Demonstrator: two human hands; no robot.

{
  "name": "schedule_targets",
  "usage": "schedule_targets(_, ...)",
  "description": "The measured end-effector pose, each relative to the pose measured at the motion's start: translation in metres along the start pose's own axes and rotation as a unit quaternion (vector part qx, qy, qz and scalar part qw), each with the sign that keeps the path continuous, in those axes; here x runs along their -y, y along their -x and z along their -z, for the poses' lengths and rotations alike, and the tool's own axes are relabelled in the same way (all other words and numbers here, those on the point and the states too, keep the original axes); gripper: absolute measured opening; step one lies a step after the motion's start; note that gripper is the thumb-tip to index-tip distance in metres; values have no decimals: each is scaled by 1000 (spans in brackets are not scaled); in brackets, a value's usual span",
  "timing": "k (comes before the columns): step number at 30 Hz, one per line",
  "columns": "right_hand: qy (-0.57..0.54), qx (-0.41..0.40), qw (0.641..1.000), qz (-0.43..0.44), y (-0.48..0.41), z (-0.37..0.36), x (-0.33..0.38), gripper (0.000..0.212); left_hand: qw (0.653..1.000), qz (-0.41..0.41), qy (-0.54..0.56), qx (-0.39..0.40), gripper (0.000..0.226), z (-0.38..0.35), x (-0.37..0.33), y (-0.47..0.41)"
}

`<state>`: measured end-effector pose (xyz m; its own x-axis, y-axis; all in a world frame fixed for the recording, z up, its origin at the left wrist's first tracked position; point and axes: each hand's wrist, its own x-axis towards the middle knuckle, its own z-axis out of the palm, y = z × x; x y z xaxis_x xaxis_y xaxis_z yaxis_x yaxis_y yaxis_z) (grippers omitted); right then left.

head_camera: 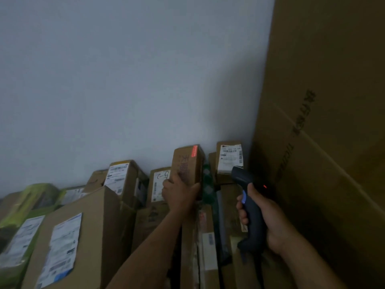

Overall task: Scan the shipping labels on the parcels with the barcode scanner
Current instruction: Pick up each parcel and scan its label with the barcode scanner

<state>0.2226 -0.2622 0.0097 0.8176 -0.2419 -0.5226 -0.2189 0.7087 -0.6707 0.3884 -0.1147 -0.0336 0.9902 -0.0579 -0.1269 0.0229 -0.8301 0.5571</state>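
Currently the left hand (179, 195) reaches up and forward and grips a small upright parcel (187, 165) at its lower end, fingers curled round the left edge and thumb on the right edge. This brown cardboard parcel carries a red strip (194, 151) at its top right corner and faint reddish print on its face.

Just to the right, the right hand (268, 217) is wrapped round the handle of the barcode scanner (251, 215), with a finger on its blue trigger (244, 197). A small red light (265, 186) glows on the scanner's back. Its head points up and away, towards a labelled parcel (224, 179) against the wall, and overlaps the lower right corner of that parcel's white shipping label (230, 158) in view.

Both parcels stand in a crowded pile along a pale grey wall (125, 80). Left of the held parcel is a box with handwritten marks (159, 184) on its label, then another labelled box (119, 178). Nearer the camera, a larger box (93, 226) bears a wrinkled white label (62, 247), and a green package (31, 199) lies at the far left. A tall cardboard carton (333, 122) with dark print fills the right side.
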Motion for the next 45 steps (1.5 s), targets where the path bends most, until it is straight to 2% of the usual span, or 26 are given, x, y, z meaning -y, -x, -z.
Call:
schedule_targets(5,18,6,1000,-8,-3,-1,-1,46,996,54,-25,62,93,-37,10,-14)
schedule_targets(8,28,8,999,-18,-3,-3,1,47,990,64,-62,106,100,-49,12,-23)
schedule_targets(10,39,10,999,-24,-3,-5,1,49,985,57,-46,156,100,-49,13,-29)
schedule_targets(12,52,15,998,-25,-5,-9,0,49,984,16,-36,175,77,-45,14,-33)
schedule_targets(14,61,19,998,-24,-7,-15,-2,50,989,-31,-67,128,43,-37,13,-37)
schedule_targets(16,64,25,997,-29,-11,-20,-5,52,991,-27,-113,60,38,-26,17,-45)
schedule_targets(18,66,33,997,-32,-15,-24,-9,51,988,-2,-151,21,54,-12,27,-56)
schedule_targets(20,67,40,996,-34,-19,-27,-12,48,981,24,-190,19,74,0,43,-70)
schedule_targets(23,64,46,996,-40,-23,-29,-14,49,963,79,-253,55,103,7,64,-89)
schedule_targets(25,65,44,996,-43,-26,-28,-14,49,951,102,-278,88,111,3,73,-97)
schedule_targets(28,64,42,996,-46,-29,-28,-12,49,953,134,-242,124,123,-7,83,-104)
schedule_targets(30,67,41,996,-48,-31,-29,-13,48,960,157,-193,129,139,-12,85,-108)
schedule_targets(32,69,39,996,-49,-32,-29,-13,49,965,166,-163,118,145,-15,83,-111)
schedule_targets(37,76,31,995,-62,-31,-32,-11,46,982,144,-80,88,123,-12,91,-117)
schedule_targets(39,74,27,995,-67,-29,-34,-11,46,983,122,-80,115,109,-10,95,-118)
schedule_targets(42,74,21,995,-68,-28,-35,-10,48,983,95,-38,151,67,-9,96,-119)
schedule_targets(43,74,20,995,-68,-29,-34,-11,48,982,93,-16,166,60,-9,95,-120)
schedule_targets(45,73,23,995,-68,-30,-34,-10,50,976,86,17,198,62,-9,93,-120)
